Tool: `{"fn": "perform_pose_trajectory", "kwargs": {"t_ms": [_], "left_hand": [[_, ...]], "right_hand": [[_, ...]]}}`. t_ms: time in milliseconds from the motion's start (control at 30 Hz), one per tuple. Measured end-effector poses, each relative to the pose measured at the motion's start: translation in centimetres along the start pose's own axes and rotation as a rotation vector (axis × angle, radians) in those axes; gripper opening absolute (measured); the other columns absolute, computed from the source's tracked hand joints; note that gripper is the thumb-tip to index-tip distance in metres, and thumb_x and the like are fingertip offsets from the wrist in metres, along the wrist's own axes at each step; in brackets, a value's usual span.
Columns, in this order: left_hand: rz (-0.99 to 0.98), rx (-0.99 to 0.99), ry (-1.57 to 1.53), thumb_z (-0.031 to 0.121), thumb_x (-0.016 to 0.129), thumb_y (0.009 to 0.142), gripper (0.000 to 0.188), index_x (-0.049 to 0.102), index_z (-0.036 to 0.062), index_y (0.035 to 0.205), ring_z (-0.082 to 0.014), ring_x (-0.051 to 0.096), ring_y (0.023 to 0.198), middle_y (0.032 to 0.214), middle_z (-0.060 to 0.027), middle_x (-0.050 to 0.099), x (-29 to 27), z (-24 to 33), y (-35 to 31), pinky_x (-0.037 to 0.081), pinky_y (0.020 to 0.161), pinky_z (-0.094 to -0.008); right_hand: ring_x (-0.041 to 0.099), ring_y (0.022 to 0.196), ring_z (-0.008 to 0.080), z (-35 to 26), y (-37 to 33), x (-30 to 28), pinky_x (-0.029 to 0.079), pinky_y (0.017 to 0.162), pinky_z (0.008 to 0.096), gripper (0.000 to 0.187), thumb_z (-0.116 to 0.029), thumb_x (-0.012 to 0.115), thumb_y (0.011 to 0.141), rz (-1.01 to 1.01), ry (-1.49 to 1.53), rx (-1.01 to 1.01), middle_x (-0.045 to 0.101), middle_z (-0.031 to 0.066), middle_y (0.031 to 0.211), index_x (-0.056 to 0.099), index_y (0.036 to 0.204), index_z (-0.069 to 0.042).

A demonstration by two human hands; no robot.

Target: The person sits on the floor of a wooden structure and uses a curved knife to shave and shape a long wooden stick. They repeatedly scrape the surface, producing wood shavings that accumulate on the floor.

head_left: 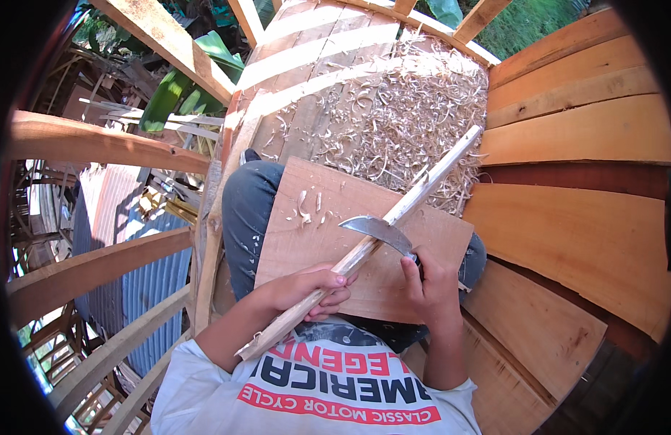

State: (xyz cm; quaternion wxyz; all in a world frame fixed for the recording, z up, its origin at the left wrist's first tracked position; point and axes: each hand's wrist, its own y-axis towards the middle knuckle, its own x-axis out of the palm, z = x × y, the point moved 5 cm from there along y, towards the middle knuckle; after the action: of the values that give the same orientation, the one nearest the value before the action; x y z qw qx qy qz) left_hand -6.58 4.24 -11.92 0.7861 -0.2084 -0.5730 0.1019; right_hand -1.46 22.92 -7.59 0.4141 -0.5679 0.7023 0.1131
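Observation:
A long pale wooden stick (pixel 420 191) runs slantwise from near my shirt up to the far right. My left hand (pixel 311 291) is wrapped round its lower part. In my right hand (pixel 430 288) is a knife with a curved blade (pixel 380 230), its handle mostly hidden by the fingers. The blade lies across the stick near the middle, its tip pointing left. A curl of wood stands up from the stick beyond the blade. Beneath both, a flat wooden board (pixel 299 217) rests on my lap, with a few shavings (pixel 304 209) on its left side.
Heaps of curled shavings (pixel 422 109) cover the plank floor (pixel 299 109) ahead. A plank wall (pixel 574 239) stands close on the right. Wooden railing bars (pixel 111 261) run along the left, with corrugated metal sheets (pixel 158 290) and scrap wood lying beyond them. Green leaves (pixel 165 98) show past the railing.

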Motion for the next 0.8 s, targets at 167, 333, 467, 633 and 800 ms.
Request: {"fn": "perform_pose_trajectory", "kwargs": {"t_ms": [167,333,467,633,800], "left_hand": [[-0.033,0.010,-0.024,0.038,0.059,0.087,0.038,0.038,0.0081,0.098,-0.0052,0.040,0.044,0.063,0.0029,0.040,-0.4,-0.5,0.0,0.034,0.039,-0.0173],[-0.009,0.061,0.006,0.033,0.052,0.093,0.026,0.038,0.0114,0.093,-0.0048,0.040,0.043,0.061,0.0040,0.039,0.1,0.0,0.6,0.035,0.036,-0.0175],[-0.024,0.007,-0.080,0.036,0.063,0.084,0.042,0.038,0.0080,0.104,-0.0057,0.041,0.045,0.064,0.0030,0.040,-0.2,-0.3,0.6,0.036,0.041,-0.0165],[-0.031,0.008,-0.071,0.037,0.064,0.083,0.044,0.038,0.0078,0.104,-0.0055,0.041,0.044,0.063,0.0029,0.041,-0.3,-0.3,0.5,0.036,0.041,-0.0170],[-0.092,-0.006,-0.082,0.036,0.066,0.082,0.044,0.039,0.0081,0.103,-0.0052,0.042,0.045,0.063,0.0028,0.041,-0.3,-0.8,0.6,0.037,0.042,-0.0170]], "right_hand": [[0.061,0.057,0.0362,-1.2,-1.4,0.5,0.044,0.050,0.0401,0.020,-0.021,0.061,0.090,0.016,0.014,-0.153,0.058,0.0188,0.063,0.060,0.083,-0.002],[0.059,0.059,0.0384,-0.7,-1.5,1.3,0.044,0.053,0.0393,0.019,-0.017,0.058,0.092,0.038,0.058,-0.138,0.057,0.0211,0.064,0.060,0.084,0.000],[0.060,0.059,0.0388,0.0,-0.4,0.1,0.044,0.053,0.0413,0.017,-0.016,0.058,0.091,0.094,0.028,0.002,0.056,0.0217,0.063,0.060,0.084,0.000],[0.059,0.054,0.0379,-1.2,-1.1,0.9,0.044,0.050,0.0429,0.023,-0.021,0.057,0.092,0.139,0.002,-0.205,0.057,0.0182,0.058,0.059,0.081,-0.001],[0.060,0.060,0.0401,2.6,-0.1,-2.1,0.043,0.052,0.0435,0.025,-0.021,0.055,0.094,0.211,0.077,0.166,0.057,0.0211,0.062,0.058,0.082,0.001]]}}
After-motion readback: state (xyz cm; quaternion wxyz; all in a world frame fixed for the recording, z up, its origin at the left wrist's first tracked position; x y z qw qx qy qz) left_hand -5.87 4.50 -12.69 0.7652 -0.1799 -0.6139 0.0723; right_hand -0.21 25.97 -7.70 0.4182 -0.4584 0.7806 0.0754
